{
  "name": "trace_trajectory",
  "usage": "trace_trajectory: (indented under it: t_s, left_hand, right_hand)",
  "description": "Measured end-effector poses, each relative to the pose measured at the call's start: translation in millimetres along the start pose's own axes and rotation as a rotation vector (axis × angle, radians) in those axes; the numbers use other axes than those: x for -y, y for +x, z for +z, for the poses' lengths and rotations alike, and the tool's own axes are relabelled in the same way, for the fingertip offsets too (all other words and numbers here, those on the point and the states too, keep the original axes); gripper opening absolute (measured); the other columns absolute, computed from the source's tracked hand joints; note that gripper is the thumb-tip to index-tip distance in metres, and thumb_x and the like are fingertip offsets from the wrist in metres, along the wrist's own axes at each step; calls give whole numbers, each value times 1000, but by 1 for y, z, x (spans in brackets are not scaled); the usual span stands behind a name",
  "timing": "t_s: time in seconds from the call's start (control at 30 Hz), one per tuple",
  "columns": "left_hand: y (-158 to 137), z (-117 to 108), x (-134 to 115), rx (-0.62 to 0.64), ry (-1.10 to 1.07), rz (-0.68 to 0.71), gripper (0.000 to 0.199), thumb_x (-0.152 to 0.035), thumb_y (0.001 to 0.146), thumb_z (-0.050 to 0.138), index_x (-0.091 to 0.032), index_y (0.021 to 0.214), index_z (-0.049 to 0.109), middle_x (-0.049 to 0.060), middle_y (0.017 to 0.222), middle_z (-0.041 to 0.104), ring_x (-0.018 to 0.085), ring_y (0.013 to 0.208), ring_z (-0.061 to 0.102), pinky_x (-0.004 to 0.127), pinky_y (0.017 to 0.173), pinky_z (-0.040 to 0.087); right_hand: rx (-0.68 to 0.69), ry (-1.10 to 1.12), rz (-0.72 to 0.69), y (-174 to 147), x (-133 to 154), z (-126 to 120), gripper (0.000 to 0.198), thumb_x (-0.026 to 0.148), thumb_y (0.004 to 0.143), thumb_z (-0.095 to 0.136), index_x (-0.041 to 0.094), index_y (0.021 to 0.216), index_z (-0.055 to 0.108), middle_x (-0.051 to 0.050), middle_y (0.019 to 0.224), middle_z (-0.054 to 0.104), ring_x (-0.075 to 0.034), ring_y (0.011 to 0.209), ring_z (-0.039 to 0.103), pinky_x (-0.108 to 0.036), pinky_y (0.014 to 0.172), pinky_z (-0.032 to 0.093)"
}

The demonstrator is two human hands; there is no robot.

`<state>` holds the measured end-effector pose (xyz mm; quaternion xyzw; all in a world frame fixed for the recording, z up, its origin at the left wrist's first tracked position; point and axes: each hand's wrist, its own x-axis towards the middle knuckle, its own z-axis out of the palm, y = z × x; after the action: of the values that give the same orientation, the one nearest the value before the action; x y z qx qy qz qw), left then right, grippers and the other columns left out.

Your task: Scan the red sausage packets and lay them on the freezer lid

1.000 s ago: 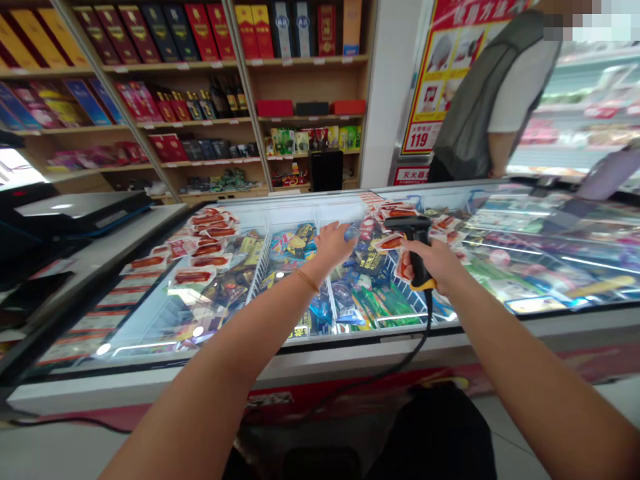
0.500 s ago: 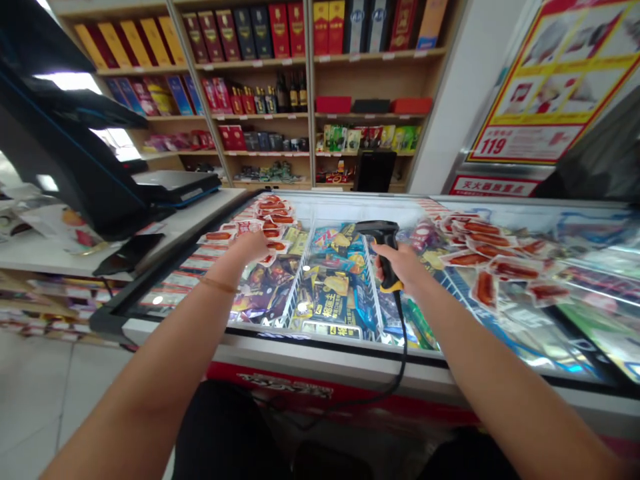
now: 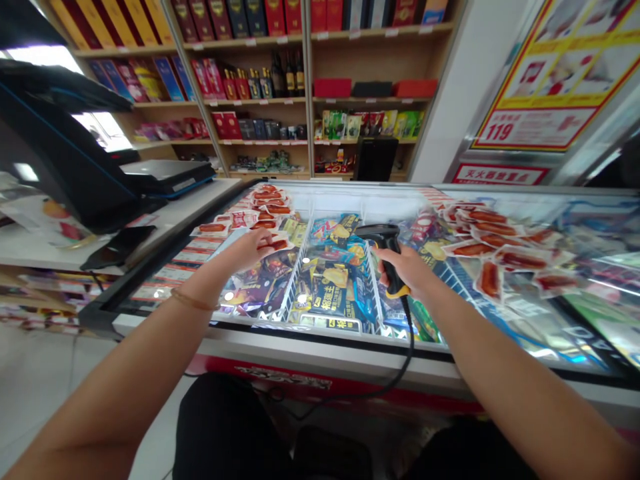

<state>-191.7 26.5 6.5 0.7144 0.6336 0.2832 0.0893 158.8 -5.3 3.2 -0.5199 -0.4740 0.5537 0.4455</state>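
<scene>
My left hand (image 3: 249,248) is over the left part of the chest freezer, its fingers pinched on the near end of a sausage packet (image 3: 276,246). The fingertips are partly hidden. Just beyond it lies a pile of similar clear-wrapped reddish-brown sausage packets (image 3: 267,199) on the glass top. My right hand (image 3: 406,269) is wrapped around the handle of a black and yellow barcode scanner (image 3: 381,233), its head pointing left above the freezer. From the handle's base a black cable (image 3: 411,340) hangs over the front edge.
More sausage packets (image 3: 517,257) lie scattered on the glass at the right. Under the glass, wire baskets (image 3: 295,283) hold colourful frozen-food bags (image 3: 330,293). A counter on the left bears a scale (image 3: 163,175) and a dark phone-like slab (image 3: 120,247). Shelves of boxes (image 3: 333,87) stand behind.
My left hand has moved slightly right and nearer, off the pile and onto a packet at its near side. The right hand still holds the scanner. The view has tilted down a little.
</scene>
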Motion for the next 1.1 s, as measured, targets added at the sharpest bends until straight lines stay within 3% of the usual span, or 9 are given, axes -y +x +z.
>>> trace_trajectory:
  t_s: [0.07,0.17,0.33,0.63,0.83,1.1]
  left_hand:
    - [6,8,-30,82,18,36,22,-34,68,70,-20,83,64,4,78,68,19,71,62,29,67,45]
    - [22,30,-68,25,-49,34,20,-34,64,74,-19,75,66,2,72,66,18,69,60,27,64,43]
    - [47,77,-97,-18,-360,22,27,-20,58,77,-16,85,75,2,77,71,16,69,62,26,68,48]
    - [54,108,-71,-1,-459,86,42,-11,70,63,-18,110,74,5,99,75,21,89,69,34,87,54]
    - [57,114,-66,-41,-537,56,45,-15,77,59,-13,120,69,8,111,73,22,97,69,35,94,52]
    - [53,112,-69,-99,-503,112,54,-13,70,68,-17,124,66,9,123,68,21,103,66,35,94,52]
  right_hand:
    - [4,3,-12,0,0,0,17,27,81,65,19,78,51,4,48,54,-12,33,50,-23,32,39]
    - [-1,21,-25,2,-2,-2,15,26,81,65,19,80,51,3,49,55,-13,32,50,-24,32,39]
    - [23,31,-24,4,-4,-5,16,27,82,65,19,80,50,3,50,56,-13,33,51,-24,34,41]
    - [68,-14,-54,-2,-6,1,15,27,81,64,19,79,51,3,49,54,-13,34,52,-23,33,40]
    - [109,-29,-87,-6,-7,4,16,28,80,65,20,82,51,4,52,55,-12,36,52,-24,35,41]
    - [117,-38,-102,-13,-3,6,21,31,77,67,20,82,51,5,50,54,-13,36,51,-24,36,42]
